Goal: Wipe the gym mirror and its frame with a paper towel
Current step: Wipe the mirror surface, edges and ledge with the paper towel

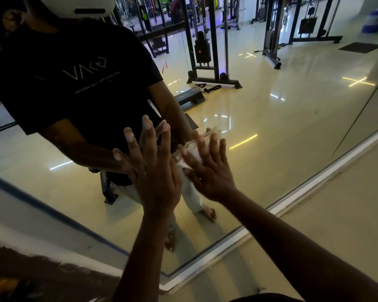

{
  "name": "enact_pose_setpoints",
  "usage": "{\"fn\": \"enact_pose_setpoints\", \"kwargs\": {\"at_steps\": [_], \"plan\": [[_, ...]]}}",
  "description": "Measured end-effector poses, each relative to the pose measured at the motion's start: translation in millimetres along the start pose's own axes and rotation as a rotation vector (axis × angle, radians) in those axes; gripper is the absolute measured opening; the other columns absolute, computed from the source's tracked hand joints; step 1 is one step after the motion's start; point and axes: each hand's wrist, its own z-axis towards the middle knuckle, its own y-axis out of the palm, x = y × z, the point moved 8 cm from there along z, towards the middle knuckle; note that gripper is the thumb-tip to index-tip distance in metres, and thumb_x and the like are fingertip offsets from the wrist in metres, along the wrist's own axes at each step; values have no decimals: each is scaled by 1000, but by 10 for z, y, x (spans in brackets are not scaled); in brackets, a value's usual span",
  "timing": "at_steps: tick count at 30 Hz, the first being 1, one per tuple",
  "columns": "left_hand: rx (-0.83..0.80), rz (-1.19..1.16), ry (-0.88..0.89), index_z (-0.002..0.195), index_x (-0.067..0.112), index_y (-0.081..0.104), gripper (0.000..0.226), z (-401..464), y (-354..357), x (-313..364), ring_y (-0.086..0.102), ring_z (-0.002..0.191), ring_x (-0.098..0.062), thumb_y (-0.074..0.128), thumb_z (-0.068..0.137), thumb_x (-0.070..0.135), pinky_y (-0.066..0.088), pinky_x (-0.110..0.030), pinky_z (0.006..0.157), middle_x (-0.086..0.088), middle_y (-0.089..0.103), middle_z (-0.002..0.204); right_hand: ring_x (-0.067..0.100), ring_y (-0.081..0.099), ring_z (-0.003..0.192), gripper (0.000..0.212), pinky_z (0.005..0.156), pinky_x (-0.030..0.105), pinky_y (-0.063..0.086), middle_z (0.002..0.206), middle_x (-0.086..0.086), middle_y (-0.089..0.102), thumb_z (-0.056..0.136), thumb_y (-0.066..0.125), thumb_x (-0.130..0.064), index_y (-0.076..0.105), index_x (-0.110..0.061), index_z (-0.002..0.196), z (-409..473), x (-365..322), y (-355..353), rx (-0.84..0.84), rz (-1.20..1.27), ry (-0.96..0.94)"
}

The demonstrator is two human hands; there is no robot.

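Glass-wiping step is what I read on my feed: right hand (pixel 207 171) lies flat, fingers spread and straight, pressing a crumpled white paper towel (pixel 189 154) against the mirror (pixel 282 118), w/ the towel bunched under the palm and fingers and poking out on the thumb side. Left hand (pixel 153 171) sits just beside it, also flat on the glass w/ fingers straight and apart, holding nothing; I take it as a brace. The two hands are close, maybe touching at the thumbs, but light is dim there, so I can't tell for sure. Towel sits in the lower-middle part of the glass, well apart from the pale frame (pixel 238 238) that runs diagonally below the hands. My judgement: glass work is mid-way at best, frame not yet touched. Next move, as I see it, calls for keeping even palm pressure and sweeping the towel across the pane in overlapping passes, then working down toward the frame strip and its corner, re-bunching the towel if it slips out from under the fingers.
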Motion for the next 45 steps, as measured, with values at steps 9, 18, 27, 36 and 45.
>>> {"fn": "enact_pose_setpoints", "kwargs": {"at_steps": [9,18,27,36,45], "plan": [[23,44,35,171,21,35,57,-40,14,-30,7,163,-38,43,115,28,7,-73,128,-17,28,178,48,-22,165,68,133,70,-7,181,15,-22,117,34,-52,9,-29,176,77,19,-25,63,174,308],[47,53,4,171,20,35,56,-74,54,-17,8,162,-40,42,116,27,11,-76,127,-15,25,178,44,-21,167,72,134,66,-12,182,20,-18,117,37,-39,-4,-30,175,85,572,-227,236,254,614],[59,56,5,174,25,27,59,-97,60,-14,5,163,-34,43,117,30,13,-76,126,-12,20,179,46,-21,166,68,132,71,-8,181,16,-19,115,34,-53,16,-28,175,137,857,-386,150,88,354],[117,62,-20,171,24,33,58,84,-137,-187,12,161,-43,47,115,28,13,-81,125,-22,33,174,47,-19,166,63,131,71,-10,183,15,-7,114,33,-60,23,-35,171,377,62,-301,80,-8,-4],[94,93,-26,172,26,32,57,149,-192,-237,15,164,-47,43,117,30,12,-79,125,-17,24,178,48,-21,166,67,132,67,-14,182,15,-9,112,40,-59,21,-35,171,439,-167,-239,69,11,40]]}}
